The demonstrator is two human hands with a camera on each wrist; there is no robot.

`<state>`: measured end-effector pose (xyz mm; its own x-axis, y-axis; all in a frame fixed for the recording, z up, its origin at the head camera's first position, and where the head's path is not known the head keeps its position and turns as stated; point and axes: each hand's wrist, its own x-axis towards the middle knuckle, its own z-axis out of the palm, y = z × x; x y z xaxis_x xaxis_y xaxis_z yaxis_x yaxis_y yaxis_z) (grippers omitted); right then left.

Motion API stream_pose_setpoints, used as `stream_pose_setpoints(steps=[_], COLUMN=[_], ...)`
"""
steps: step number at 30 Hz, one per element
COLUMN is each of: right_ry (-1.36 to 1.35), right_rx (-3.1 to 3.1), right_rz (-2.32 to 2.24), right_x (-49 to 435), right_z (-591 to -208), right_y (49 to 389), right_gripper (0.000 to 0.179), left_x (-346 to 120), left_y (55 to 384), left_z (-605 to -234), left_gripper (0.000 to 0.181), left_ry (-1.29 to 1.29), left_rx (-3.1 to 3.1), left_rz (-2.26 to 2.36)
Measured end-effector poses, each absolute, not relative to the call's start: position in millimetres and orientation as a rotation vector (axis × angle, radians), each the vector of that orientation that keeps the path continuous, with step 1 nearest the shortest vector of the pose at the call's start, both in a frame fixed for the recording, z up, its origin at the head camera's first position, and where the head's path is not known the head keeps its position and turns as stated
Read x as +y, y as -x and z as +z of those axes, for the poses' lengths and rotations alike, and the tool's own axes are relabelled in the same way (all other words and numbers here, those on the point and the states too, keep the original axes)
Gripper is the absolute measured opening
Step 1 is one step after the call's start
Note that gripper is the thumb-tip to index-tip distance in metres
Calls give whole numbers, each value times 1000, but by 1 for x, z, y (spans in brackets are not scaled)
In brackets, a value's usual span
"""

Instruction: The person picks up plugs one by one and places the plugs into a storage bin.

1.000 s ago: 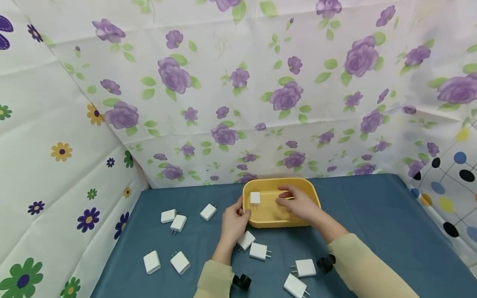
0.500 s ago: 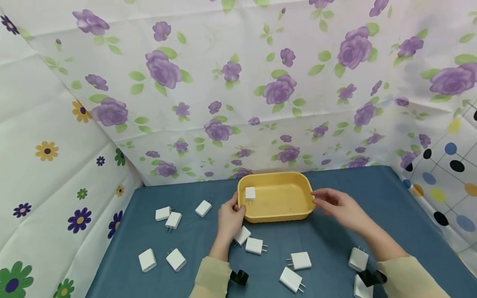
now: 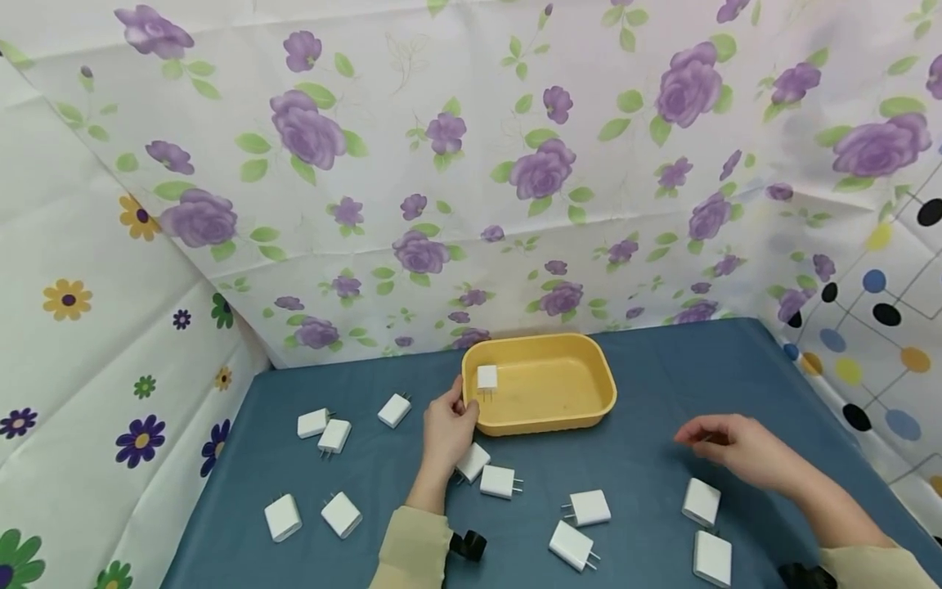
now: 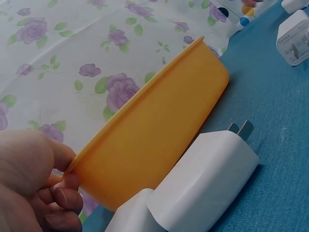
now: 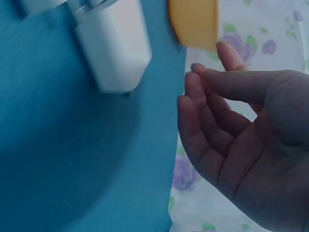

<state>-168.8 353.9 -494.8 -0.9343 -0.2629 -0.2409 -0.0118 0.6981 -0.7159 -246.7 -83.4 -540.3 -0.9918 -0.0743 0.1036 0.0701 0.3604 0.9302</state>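
A yellow plastic basin [image 3: 548, 427] stands at the back of the table, with one white charger plug [image 3: 487, 376] lying at its left end. My left hand [image 3: 447, 427] pinches the basin's left rim between thumb and fingers, as the left wrist view [image 4: 41, 186] also shows. Just below that hand, two white charger plugs [image 3: 500, 482] lie close to each other, one partly behind my wrist. Over the right of the table hovers my right hand [image 3: 739, 448], holding nothing, its fingers loosely bent. Nearest to it is a white charger plug [image 3: 702, 501] on the cloth.
More charger plugs lie on the blue cloth [image 3: 640, 360]: several at the left [image 3: 342, 514], two at front centre [image 3: 572, 546], another at front right [image 3: 712, 559]. Floral sheets [image 3: 441, 164] hang behind the table and at its sides.
My right hand has come out of the basin, passed its right rim and moved right over the table. The left hand stays on the basin's left rim. The head view has shifted slightly.
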Motion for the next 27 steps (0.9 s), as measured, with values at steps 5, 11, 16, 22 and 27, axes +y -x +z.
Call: stream_pose_setpoints(steps=[5,11,16,22,27], right_ry=[212,231,335,361,380], right_rx=[2599,2491,2368,2357,2345], right_rz=[-949,-927,-946,-923,-930], right_x=[362,367,369,369,372], right_z=[-499,-505,-510,-514,-519], right_y=[165,159,156,160,160], right_gripper=[18,29,44,49,48], left_x=[-82,-82,-84,-85,-85], left_y=[247,248,249,248,246], left_z=[-539,-539,-539,-538,-536], left_gripper=[56,56,55,55,55], left_ry=[-10,-10,-13,3,3], left_rx=[-2477,-2472,-2473,-2473,-2492], left_rz=[-1724,-1739,-1730,-1731,-1748])
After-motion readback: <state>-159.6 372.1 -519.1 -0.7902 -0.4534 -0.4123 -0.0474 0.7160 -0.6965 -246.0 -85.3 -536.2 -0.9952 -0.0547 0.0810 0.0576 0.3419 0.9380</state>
